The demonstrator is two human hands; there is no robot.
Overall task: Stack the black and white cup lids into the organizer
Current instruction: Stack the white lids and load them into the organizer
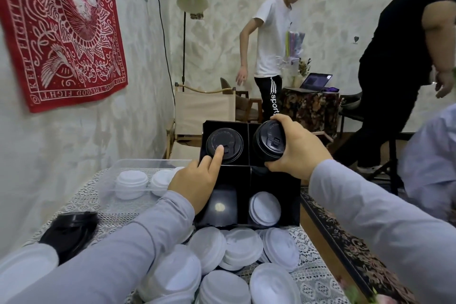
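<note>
A black four-slot organizer (291,180) stands on the lace-covered table. Black lids (228,139) fill its upper left slot, and my left hand (197,180) presses a forefinger on their face. My right hand (296,150) grips a stack of black lids (267,142) at the mouth of the upper right slot. White lids (265,208) sit in the lower right slot. The lower left slot looks dark, with a pale reflection. Loose white lids (243,249) lie piled in front of the organizer.
A clear plastic bin (111,170) with white lids (130,184) stands at the left. More black lids (70,229) lie near my left sleeve. Two people move about behind the table, by chairs, a floor lamp and a laptop. The table's right edge drops to a patterned rug.
</note>
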